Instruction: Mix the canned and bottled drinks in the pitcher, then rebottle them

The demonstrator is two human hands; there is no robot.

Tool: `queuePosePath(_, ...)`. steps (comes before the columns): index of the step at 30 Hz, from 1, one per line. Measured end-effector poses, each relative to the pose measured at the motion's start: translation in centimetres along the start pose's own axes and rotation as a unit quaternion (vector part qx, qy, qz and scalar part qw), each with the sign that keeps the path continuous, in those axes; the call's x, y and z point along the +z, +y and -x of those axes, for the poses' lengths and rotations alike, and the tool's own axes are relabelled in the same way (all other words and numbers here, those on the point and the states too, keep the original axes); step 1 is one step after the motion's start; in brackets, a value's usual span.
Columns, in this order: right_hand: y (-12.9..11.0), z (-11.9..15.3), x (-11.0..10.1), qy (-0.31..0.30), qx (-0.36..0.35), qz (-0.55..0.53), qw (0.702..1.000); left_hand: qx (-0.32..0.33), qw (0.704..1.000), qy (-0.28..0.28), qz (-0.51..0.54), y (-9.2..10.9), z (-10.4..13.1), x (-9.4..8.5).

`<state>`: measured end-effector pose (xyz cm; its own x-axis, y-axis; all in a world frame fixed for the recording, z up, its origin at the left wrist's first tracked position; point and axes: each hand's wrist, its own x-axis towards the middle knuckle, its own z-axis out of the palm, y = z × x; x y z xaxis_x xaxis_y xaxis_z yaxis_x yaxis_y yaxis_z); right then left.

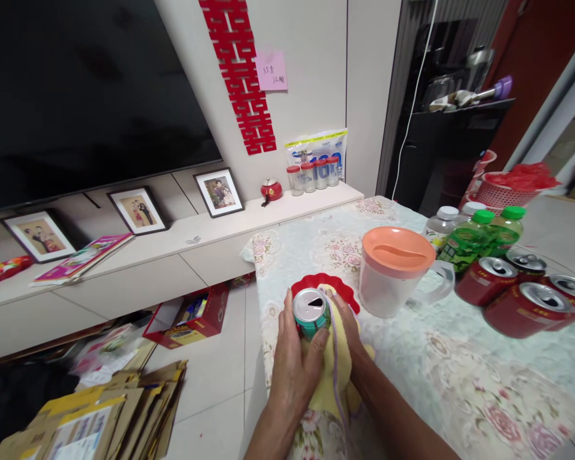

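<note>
An opened green can stands upright between my hands at the table's near left part. My left hand is wrapped round its left and front side, thumb across the front. A yellow cloth with a purple edge hangs down along the can's right side. My right hand presses this cloth against the can, its fingers partly hidden by the cloth. Just behind the can lies a red scalloped plate, partly covered by my hands and the can.
A clear pitcher with an orange lid stands right of my hands. Further right are several red cans and bottles with green caps. A flowered tablecloth covers the table. Flattened cardboard lies on the floor at left.
</note>
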<state>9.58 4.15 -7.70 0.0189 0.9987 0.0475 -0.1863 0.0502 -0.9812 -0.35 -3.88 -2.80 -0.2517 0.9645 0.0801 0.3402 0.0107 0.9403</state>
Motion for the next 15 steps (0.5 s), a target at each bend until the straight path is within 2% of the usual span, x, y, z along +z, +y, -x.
queuePosePath(6, -1.0, 0.9, 0.2, 0.032, 0.026, -0.017, 0.999, -0.027, 0.999, 0.014, 0.037, -0.3, -0.3, 0.1)
queuePosePath(10, -0.8, 0.9, 0.1, 0.031, -0.004, -0.025, 0.999, -0.033, 0.998, -0.002, 0.051, -0.5, -0.4, -0.4)
queuePosePath(15, -0.8, 1.6, -0.1, 0.023, -0.054, -0.029, 0.998, -0.055, 0.996, -0.015, 0.075, 0.4, -0.5, -0.9)
